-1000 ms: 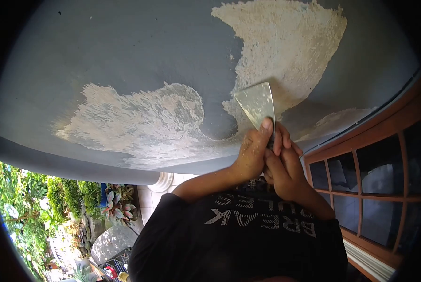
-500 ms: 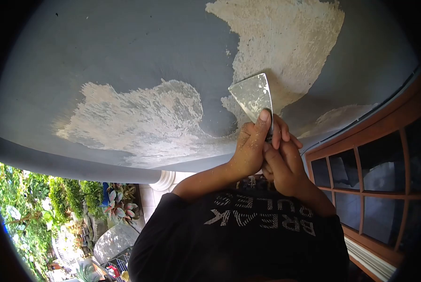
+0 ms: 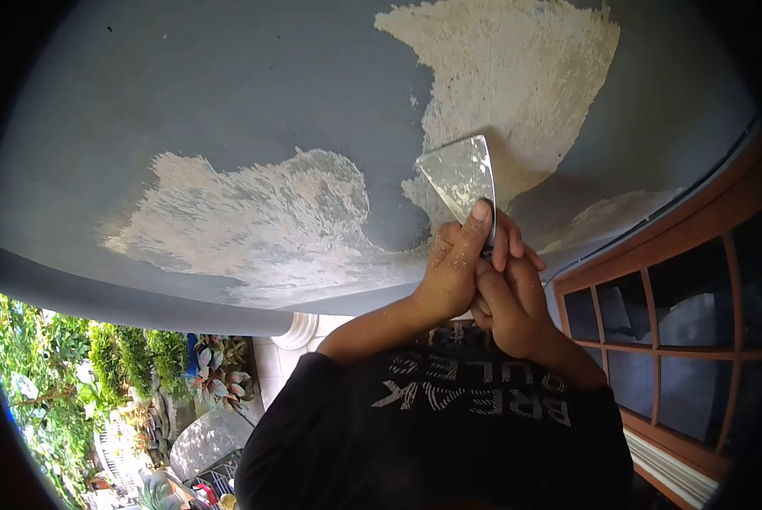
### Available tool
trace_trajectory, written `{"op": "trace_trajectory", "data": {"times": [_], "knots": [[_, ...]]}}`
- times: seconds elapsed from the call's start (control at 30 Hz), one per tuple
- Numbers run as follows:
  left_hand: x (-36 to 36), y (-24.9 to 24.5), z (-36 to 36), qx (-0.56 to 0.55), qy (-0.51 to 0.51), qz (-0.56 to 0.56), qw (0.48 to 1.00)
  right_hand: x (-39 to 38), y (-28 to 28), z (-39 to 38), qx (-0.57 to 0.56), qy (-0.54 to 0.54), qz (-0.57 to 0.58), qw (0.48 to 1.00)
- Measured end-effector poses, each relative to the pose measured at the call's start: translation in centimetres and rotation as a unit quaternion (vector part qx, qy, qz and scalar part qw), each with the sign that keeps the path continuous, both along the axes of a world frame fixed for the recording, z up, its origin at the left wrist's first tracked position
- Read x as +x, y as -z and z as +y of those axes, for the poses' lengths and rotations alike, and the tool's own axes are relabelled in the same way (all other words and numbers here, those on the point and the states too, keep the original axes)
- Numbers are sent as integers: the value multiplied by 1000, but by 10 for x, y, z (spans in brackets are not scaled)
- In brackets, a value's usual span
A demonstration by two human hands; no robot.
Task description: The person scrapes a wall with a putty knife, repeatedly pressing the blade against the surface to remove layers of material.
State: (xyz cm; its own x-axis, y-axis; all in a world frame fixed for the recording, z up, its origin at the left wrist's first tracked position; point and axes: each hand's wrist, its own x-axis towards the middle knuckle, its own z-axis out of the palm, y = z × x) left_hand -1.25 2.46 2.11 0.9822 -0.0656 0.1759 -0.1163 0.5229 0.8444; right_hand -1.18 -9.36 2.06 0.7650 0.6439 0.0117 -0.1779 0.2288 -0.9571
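Note:
A metal scraper (image 3: 463, 174) with a wide blade, flecked with pale residue, lies against or very close to the wall at the lower edge of a bare patch (image 3: 513, 85). My left hand (image 3: 455, 268) is wrapped round its handle, thumb pressed near the base of the blade. Just below and to the right, my right hand (image 3: 517, 310) is closed round the lower handle, touching my left hand. The handle is mostly hidden by the fingers. Pale crumbs cling to my left hand and wrist. Another rough, stripped patch (image 3: 262, 212) spreads across the wall at the left.
Grey paint (image 3: 236, 85) surrounds the stripped patches. A wooden-framed window (image 3: 651, 344) is at the right. Green plants (image 3: 49, 382) fill the lower left, near a pale column base (image 3: 298, 330) and a dark rack (image 3: 219, 478). A cable runs along the wall above the window.
The view has shifted very slightly. Both hands keep the same hold on the scraper, and the bare patches look the same.

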Motion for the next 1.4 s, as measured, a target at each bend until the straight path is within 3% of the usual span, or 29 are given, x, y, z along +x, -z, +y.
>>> {"op": "trace_trajectory", "data": {"times": [0.2, 0.23, 0.63, 0.73, 1.03, 1.23, 1.4], "knots": [[1, 0, -2, 1, 10, -7, 1000, -3, 6, 2, -4, 29, -13, 999], [1, -3, 1, 5, 9, -10, 1000, 0, 2, 3, 17, -6, 22, 1000], [0, -3, -4, -1, -8, -7, 1000, 7, 5, -5, -3, -22, -22, 1000], [-1, -1, -3, -6, -7, -5, 1000, -4, -2, -2, -5, 18, 13, 1000], [3, -1, -2, 27, -15, -14, 999, 0, 3, -3, -27, 18, -13, 999], [0, 0, -7, -12, -19, -2, 1000, 6, -1, -8, -25, 3, -46, 999], [2, 0, -4, -14, -19, -3, 1000, 8, 0, -4, -6, -9, -5, 1000]]}}
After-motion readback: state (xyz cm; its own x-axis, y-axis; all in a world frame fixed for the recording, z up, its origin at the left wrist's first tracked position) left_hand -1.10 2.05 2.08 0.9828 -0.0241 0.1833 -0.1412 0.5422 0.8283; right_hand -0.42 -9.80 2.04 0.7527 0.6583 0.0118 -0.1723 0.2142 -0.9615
